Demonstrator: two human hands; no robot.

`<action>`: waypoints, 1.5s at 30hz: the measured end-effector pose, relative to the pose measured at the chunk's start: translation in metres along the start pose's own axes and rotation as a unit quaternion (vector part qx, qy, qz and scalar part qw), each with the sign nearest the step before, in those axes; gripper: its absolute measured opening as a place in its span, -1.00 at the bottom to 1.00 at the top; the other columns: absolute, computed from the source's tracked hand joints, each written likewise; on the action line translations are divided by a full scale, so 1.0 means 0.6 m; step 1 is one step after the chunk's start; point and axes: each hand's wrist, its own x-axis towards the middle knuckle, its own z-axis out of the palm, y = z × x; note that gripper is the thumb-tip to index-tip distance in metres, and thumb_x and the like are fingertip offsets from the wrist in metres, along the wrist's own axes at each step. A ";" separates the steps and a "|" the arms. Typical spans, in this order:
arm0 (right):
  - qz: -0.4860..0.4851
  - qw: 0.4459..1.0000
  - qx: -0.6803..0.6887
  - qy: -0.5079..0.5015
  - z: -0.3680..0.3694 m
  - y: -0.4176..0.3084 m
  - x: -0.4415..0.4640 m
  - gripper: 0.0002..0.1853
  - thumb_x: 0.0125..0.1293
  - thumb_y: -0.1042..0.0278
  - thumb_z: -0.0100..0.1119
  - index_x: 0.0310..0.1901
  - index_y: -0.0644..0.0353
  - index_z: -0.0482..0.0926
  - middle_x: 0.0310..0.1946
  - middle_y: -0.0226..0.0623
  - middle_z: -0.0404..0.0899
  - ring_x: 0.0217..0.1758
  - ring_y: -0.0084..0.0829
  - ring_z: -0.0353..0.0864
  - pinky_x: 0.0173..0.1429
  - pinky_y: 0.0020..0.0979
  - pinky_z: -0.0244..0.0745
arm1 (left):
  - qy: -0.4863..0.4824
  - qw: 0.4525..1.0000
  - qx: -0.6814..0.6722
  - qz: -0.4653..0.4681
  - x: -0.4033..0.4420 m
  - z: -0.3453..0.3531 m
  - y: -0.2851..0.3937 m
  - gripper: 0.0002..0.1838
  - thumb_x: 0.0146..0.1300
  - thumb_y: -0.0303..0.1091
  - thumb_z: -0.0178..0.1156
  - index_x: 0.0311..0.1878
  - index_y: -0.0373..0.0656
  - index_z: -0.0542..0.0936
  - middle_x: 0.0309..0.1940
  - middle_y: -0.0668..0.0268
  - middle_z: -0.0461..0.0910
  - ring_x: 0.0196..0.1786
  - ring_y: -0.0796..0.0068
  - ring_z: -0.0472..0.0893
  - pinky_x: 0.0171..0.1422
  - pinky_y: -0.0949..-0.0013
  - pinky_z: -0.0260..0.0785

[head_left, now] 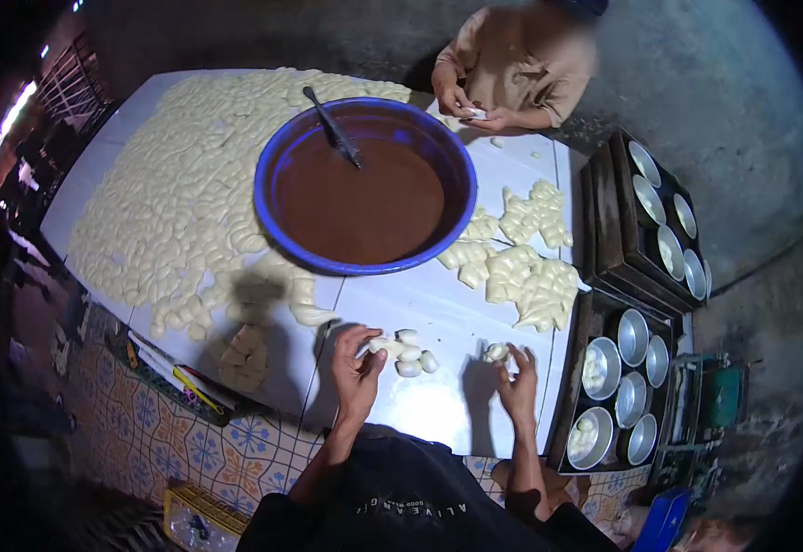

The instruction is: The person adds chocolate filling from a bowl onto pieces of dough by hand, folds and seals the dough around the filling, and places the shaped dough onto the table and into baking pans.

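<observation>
My left hand (pixel 355 373) is curled around one end of a pale dough piece (pixel 383 347), thumb and fingers on either side of it. Just to its right, a small cluster of smooth dough balls (pixel 409 355) lies on the white table top. At the tips of my right hand (pixel 517 382) is a small dough ball (pixel 495 352), pinched by thumb and fingers slightly above the table. Larger joined sheets of portioned dough (pixel 535 281) lie beyond my right hand.
A blue basin (pixel 268 235) of brown filling with a dark-handled spoon (pixel 332 129) stands mid-table. Many dough pieces (pixel 171 193) cover the left side. At right are trays of metal tins (pixel 633 338), some holding dough. Across the table, a person (pixel 521 74) handles a dough piece.
</observation>
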 end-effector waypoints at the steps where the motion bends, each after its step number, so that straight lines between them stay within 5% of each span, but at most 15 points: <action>1: 0.054 0.982 0.181 -0.015 0.005 -0.053 -0.007 -0.54 0.25 0.39 0.19 0.20 0.25 0.45 0.25 0.07 0.33 0.31 -0.01 0.33 0.34 -0.09 0.28 | -0.037 0.998 -0.027 -0.053 -0.001 0.006 0.001 -0.65 0.21 -0.62 0.21 0.07 -0.31 0.46 -0.03 0.18 0.54 0.05 0.48 0.54 0.13 0.44 0.45; 4: -0.053 0.939 0.315 -0.125 0.054 -0.151 -0.017 -0.54 0.27 0.63 0.11 0.22 0.19 0.43 0.25 -0.19 0.31 0.18 -0.35 0.47 0.09 -0.42 0.51 | -0.111 0.982 -0.035 -0.149 -0.013 0.038 0.008 -0.76 0.22 -0.59 0.22 -0.03 -0.35 0.57 0.01 0.19 0.57 0.04 0.45 0.57 0.16 0.43 0.43; 9: -0.121 0.934 0.336 -0.024 0.105 -0.210 -0.006 -0.77 0.28 0.53 0.20 -0.03 0.27 0.63 -0.08 -0.26 0.43 -0.05 -0.46 0.46 -0.03 -0.51 0.41 | -0.019 0.986 0.149 0.069 -0.011 0.064 0.025 -0.82 0.24 -0.50 0.26 -0.11 -0.32 0.66 -0.06 0.19 0.62 -0.03 0.51 0.59 0.04 0.48 0.43; 16: -0.190 0.934 0.279 -0.118 0.090 -0.238 0.034 -0.45 0.27 -0.13 0.08 0.05 0.19 0.59 0.10 -0.13 0.33 0.23 -0.22 0.20 0.29 -0.19 0.21 | -0.099 0.982 0.113 -0.111 -0.011 0.034 0.017 -0.86 0.16 -0.48 0.33 -0.23 -0.33 0.69 -0.38 0.33 0.67 -0.33 0.63 0.59 -0.19 0.51 0.47; 18: -0.217 0.892 0.345 -0.197 0.119 -0.211 0.025 -0.46 0.26 -0.12 0.12 0.02 0.21 0.58 0.12 -0.10 0.31 0.25 -0.17 0.25 0.32 -0.18 0.18 | -0.059 0.869 -0.396 -0.291 -0.009 0.042 0.015 -0.86 0.23 -0.43 0.26 -0.20 -0.29 0.66 -0.23 0.30 0.65 -0.18 0.52 0.61 -0.03 0.43 0.46; 22: -0.164 0.840 0.439 -0.273 0.126 -0.184 0.065 -0.07 0.08 -0.29 0.31 0.33 0.16 0.20 0.27 -0.20 0.23 0.33 -0.26 0.29 0.30 -0.24 0.27 | -0.162 0.680 -0.622 -0.354 0.005 0.042 -0.002 -0.20 0.23 0.11 0.19 0.31 -0.37 0.27 0.20 0.12 0.41 0.26 0.24 0.40 0.38 0.17 0.21; 24: -0.005 0.701 0.633 -0.328 0.118 -0.189 0.063 0.20 0.02 -0.39 0.30 0.50 -0.06 -0.24 0.33 -0.18 0.13 0.29 -0.25 0.30 0.17 -0.23 0.42 | -0.324 0.671 -0.600 -0.289 0.069 0.060 0.045 0.41 -0.23 0.59 0.21 0.42 -0.45 0.00 0.36 -0.15 0.15 0.38 0.08 0.27 0.45 0.06 0.11; 27: -0.036 0.748 0.577 -0.326 0.152 -0.149 0.084 0.38 -0.20 -0.49 0.37 0.49 -0.31 -0.43 0.41 -0.26 0.00 0.33 -0.26 0.26 0.23 -0.03 0.40 | -0.423 0.737 -0.475 -0.229 0.219 0.057 0.018 0.16 0.05 0.55 -0.04 0.37 -0.40 0.17 0.13 -0.01 0.49 0.07 0.17 0.58 0.24 0.17 0.36; 29: -0.048 0.747 0.598 -0.287 0.145 -0.159 0.083 0.27 -0.07 -0.34 0.39 0.50 -0.31 -0.36 0.41 -0.27 0.03 0.31 -0.29 0.29 0.20 -0.01 0.42 | -0.158 0.973 -0.019 -0.167 0.300 0.081 0.053 -0.11 0.36 0.39 -0.31 0.21 -0.37 0.43 -0.08 0.04 0.61 0.00 0.18 0.61 0.17 0.18 0.41; 32: 0.019 0.718 0.648 -0.254 0.155 -0.154 0.072 0.09 0.08 -0.20 0.34 0.50 -0.31 -0.23 0.39 -0.30 0.08 0.28 -0.34 0.33 0.19 -0.15 0.45 | -0.114 0.846 0.520 -0.005 0.374 0.094 -0.004 -0.01 0.31 0.45 -0.50 -0.02 -0.37 0.60 0.01 -0.13 0.57 0.15 -0.12 0.50 0.36 -0.05 0.17; 35: 0.043 0.706 0.665 -0.243 0.161 -0.139 0.068 -0.02 0.23 0.04 0.30 0.50 -0.13 -0.19 0.36 -0.27 0.14 0.22 -0.36 0.37 0.09 -0.35 0.49 | -0.321 0.788 0.498 -0.168 0.378 0.085 0.046 0.03 0.29 0.48 -0.55 -0.03 -0.34 0.61 0.06 -0.14 0.53 0.20 -0.18 0.43 0.35 -0.11 0.13; 40: 0.088 0.696 0.681 -0.209 0.156 -0.142 0.070 -0.25 0.39 0.24 0.11 0.49 0.03 -0.08 0.30 -0.21 0.29 0.12 -0.35 0.47 0.05 -0.42 0.50 | -0.215 0.799 0.547 -0.127 0.291 0.091 0.082 0.07 0.25 0.53 -0.55 0.02 -0.34 0.60 0.04 -0.08 0.56 0.12 -0.06 0.53 0.24 -0.01 0.28; 42: 0.133 0.611 0.750 -0.217 0.155 -0.154 0.074 -0.36 0.40 0.20 0.09 0.40 0.23 0.10 0.20 -0.16 0.39 0.08 -0.34 0.51 0.02 -0.42 0.51 | -0.261 0.933 0.062 -0.241 0.233 0.082 0.094 0.07 0.23 0.55 -0.50 0.11 -0.37 0.53 -0.03 -0.05 0.58 0.02 0.13 0.60 0.11 0.16 0.43; 44: 0.168 0.550 0.784 -0.233 0.154 -0.160 0.069 -0.65 0.42 0.26 0.08 0.09 0.35 0.42 -0.11 -0.18 0.56 -0.17 -0.37 0.60 -0.18 -0.45 0.56 | -0.206 0.893 -0.168 -0.364 0.178 0.080 0.089 0.09 0.23 0.55 -0.47 0.23 -0.42 0.39 -0.01 -0.02 0.56 -0.03 0.28 0.62 0.02 0.29 0.49; 45: 0.191 0.614 0.737 -0.206 0.151 -0.160 0.064 -0.67 0.40 0.28 0.10 0.05 0.35 0.46 -0.18 -0.18 0.58 -0.24 -0.41 0.60 -0.23 -0.47 0.55 | -0.148 0.906 -0.168 -0.360 0.154 0.074 0.073 0.06 0.29 0.49 -0.45 0.27 -0.52 0.28 0.04 -0.07 0.52 -0.02 0.15 0.61 0.25 0.11 0.37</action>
